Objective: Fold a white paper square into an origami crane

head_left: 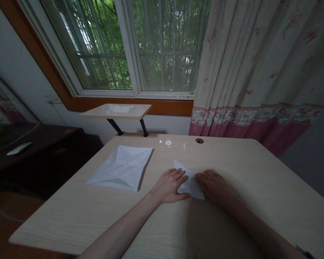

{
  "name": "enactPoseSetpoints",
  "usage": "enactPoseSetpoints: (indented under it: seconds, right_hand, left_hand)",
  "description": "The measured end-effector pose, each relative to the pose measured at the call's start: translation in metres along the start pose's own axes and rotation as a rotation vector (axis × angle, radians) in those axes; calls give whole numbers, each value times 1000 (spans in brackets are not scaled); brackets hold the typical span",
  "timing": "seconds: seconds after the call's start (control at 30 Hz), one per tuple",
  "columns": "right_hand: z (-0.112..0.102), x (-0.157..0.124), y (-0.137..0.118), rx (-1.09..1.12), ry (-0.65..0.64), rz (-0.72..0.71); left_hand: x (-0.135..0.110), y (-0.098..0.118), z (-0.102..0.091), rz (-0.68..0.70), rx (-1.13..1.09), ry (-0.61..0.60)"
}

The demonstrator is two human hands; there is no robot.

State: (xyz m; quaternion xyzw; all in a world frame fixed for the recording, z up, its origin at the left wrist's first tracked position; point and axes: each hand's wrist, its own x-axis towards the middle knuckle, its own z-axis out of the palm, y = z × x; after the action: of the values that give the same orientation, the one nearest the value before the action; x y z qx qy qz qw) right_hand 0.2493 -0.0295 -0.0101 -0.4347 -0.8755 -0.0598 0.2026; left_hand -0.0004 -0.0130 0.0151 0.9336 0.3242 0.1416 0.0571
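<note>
A small folded white paper [189, 180] lies on the light wooden table [232, 223], pointed end away from me. My left hand [169, 185] lies flat on its left side, fingers stretched out and pressing down. My right hand [212, 184] rests on the paper's right side with fingers curled down onto the fold. A second white sheet [122, 167], creased with diagonal folds and opened flat, lies on the table to the left, apart from both hands.
A small raised shelf [116, 110] stands at the table's back edge under the window. A cable hole [199, 140] sits in the tabletop near the back. A patterned curtain [259, 72] hangs at right. A dark cabinet [29, 151] stands at left.
</note>
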Motion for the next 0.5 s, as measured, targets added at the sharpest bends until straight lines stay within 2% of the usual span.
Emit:
enactPoseSetpoints:
  seconds: [0.5]
  right_hand:
    - [12,-2,17,185,59,7]
  left_hand:
    - [2,-3,1,-57,-103,-24]
